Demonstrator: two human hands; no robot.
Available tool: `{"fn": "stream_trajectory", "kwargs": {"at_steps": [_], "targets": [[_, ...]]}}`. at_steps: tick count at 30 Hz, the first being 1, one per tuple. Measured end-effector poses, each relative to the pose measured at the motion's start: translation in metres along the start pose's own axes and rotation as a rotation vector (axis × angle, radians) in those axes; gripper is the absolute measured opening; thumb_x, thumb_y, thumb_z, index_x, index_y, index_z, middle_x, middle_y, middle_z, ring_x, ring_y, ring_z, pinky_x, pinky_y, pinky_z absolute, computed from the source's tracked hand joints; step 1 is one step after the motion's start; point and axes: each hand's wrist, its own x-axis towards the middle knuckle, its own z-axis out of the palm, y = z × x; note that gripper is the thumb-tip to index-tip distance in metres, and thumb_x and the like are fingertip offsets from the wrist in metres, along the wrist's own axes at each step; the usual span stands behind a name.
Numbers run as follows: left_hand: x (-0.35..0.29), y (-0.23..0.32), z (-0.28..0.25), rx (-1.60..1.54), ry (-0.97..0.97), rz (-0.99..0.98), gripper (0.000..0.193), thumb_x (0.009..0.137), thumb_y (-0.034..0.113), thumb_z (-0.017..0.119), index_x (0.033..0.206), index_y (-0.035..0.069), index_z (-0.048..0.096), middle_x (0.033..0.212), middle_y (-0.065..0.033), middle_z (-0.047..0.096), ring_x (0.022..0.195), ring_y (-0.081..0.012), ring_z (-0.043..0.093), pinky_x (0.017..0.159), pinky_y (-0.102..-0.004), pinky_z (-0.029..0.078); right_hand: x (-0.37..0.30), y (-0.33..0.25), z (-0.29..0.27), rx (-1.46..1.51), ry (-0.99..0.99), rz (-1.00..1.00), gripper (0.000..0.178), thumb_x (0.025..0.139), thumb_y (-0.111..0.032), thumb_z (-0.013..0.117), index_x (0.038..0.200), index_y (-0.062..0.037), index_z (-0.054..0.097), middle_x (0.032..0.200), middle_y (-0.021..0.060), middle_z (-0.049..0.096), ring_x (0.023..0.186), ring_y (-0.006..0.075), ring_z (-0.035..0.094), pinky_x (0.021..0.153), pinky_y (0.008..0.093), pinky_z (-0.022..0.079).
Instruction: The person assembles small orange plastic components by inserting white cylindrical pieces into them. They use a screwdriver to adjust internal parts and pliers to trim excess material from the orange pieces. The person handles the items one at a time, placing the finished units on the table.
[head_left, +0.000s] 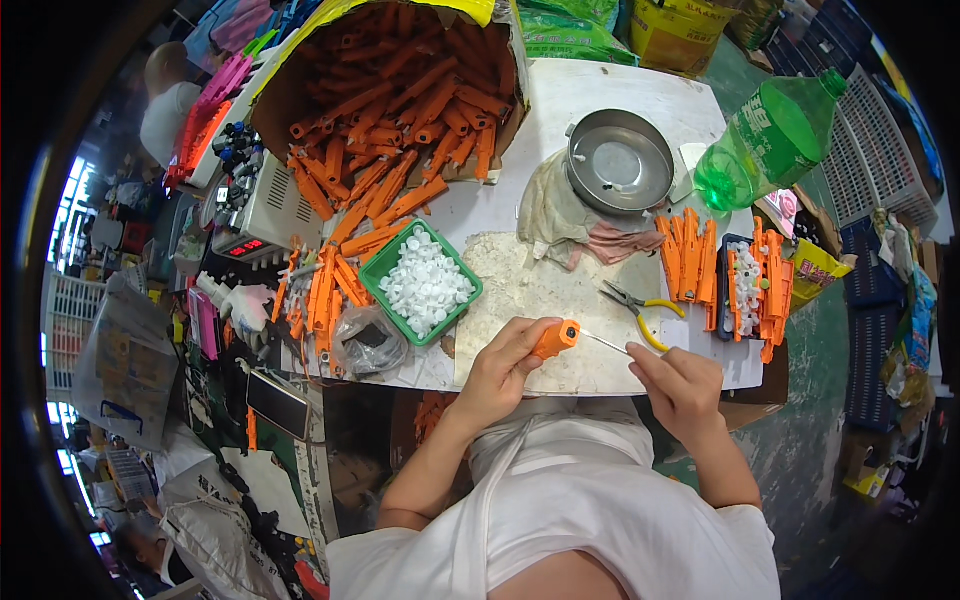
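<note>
My left hand [497,372] grips a short orange plastic tube [556,338] near the table's front edge. My right hand [678,382] pinches a thin metal rod [606,343] whose tip points at the tube's open end. Both hands hover over a worn white mat [540,290]. Yellow-handled pliers [640,308] lie just beyond the right hand.
A green tray of white caps [424,285] sits left of the mat. Orange tubes spill from a cardboard box [400,90] at the back. A metal bowl [620,160], a green bottle [770,140] and rows of orange parts [730,275] stand to the right.
</note>
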Motion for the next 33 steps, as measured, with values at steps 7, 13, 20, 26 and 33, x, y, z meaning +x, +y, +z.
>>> {"fn": "stream_trajectory", "kwargs": {"at_steps": [7,13,20,26,33], "targets": [[-0.001,0.003,-0.003,0.042,-0.044,-0.026,0.06,0.075,-0.018,0.048,0.13,0.007,0.05,0.107,-0.014,0.056,0.092,-0.0249,0.058,0.078,-0.0263,0.047,-0.012,-0.001,0.01,0.721,-0.141,0.726,0.021,0.087,-0.016,0.065,0.103,-0.0024,0.068,0.053,-0.0026,0.043,0.045,0.0069,0.036,0.042,0.0232,0.026],[-0.001,0.007,-0.002,0.059,-0.013,-0.033,0.053,0.079,-0.012,0.05,0.129,0.005,0.051,0.109,-0.0144,0.056,0.094,-0.0256,0.058,0.08,-0.028,0.046,-0.013,0.006,0.005,1.103,-0.272,1.031,0.022,0.092,-0.019,0.06,0.102,-0.0013,0.069,0.056,-0.0048,0.046,0.046,0.0043,0.035,0.043,0.0214,0.024],[-0.002,0.002,0.002,-0.018,0.006,-0.044,0.041,0.088,0.001,0.051,0.129,0.004,0.05,0.109,-0.0135,0.056,0.095,-0.0249,0.057,0.085,-0.029,0.044,-0.012,-0.004,0.008,0.37,-0.075,0.247,0.021,0.081,-0.006,0.068,0.102,-0.0045,0.069,0.054,0.0057,0.045,0.044,0.0124,0.041,0.043,0.0271,0.032],[-0.002,0.005,-0.002,-0.002,0.002,-0.061,0.041,0.089,0.003,0.052,0.13,0.005,0.051,0.109,-0.0135,0.056,0.095,-0.0249,0.057,0.085,-0.0289,0.043,-0.012,-0.005,0.006,0.306,-0.04,0.214,0.022,0.079,-0.005,0.07,0.101,-0.0056,0.069,0.054,0.005,0.044,0.043,0.0141,0.04,0.042,0.0282,0.032],[-0.002,0.007,-0.006,0.038,-0.06,-0.08,0.048,0.082,-0.008,0.051,0.128,0.005,0.052,0.107,-0.0135,0.057,0.093,-0.0254,0.058,0.081,-0.028,0.045,-0.014,-0.001,0.006,0.162,-0.039,0.068,0.025,0.076,-0.004,0.072,0.101,-0.0063,0.069,0.053,0.0035,0.042,0.042,0.0155,0.04,0.04,0.0297,0.032]]}}
